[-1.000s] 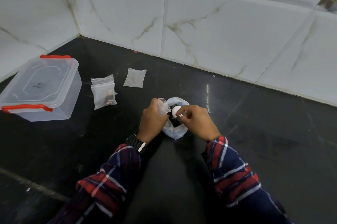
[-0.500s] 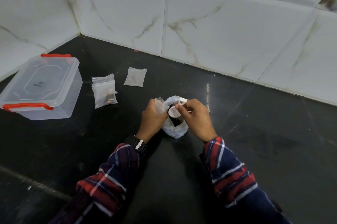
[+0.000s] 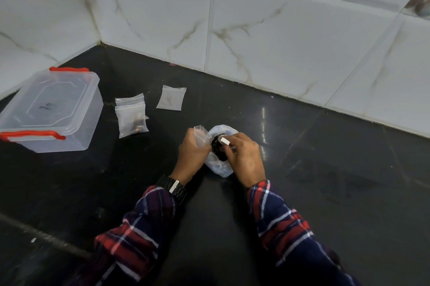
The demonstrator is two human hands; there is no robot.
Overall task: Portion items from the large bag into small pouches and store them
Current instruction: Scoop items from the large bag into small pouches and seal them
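Observation:
A large whitish plastic bag [image 3: 218, 167] with dark contents stands on the black counter at the centre. My left hand [image 3: 192, 154] grips a small clear pouch [image 3: 201, 133] at the bag's left rim. My right hand [image 3: 244, 157] holds a small white scoop [image 3: 224, 141] over the bag's mouth, its bowl down among the dark items. Two filled pouches [image 3: 131, 116] lie overlapping to the left, and another pouch [image 3: 171, 97] lies flat beyond them.
A clear lidded storage box [image 3: 50, 109] with red clips sits at the far left. White marble-look tiled walls [image 3: 256, 30] close the counter at the back and left. A watch is on my left wrist.
My right hand has turned the white scoop and lowered it into the bag's mouth. My left hand keeps the small pouch beside the bag.

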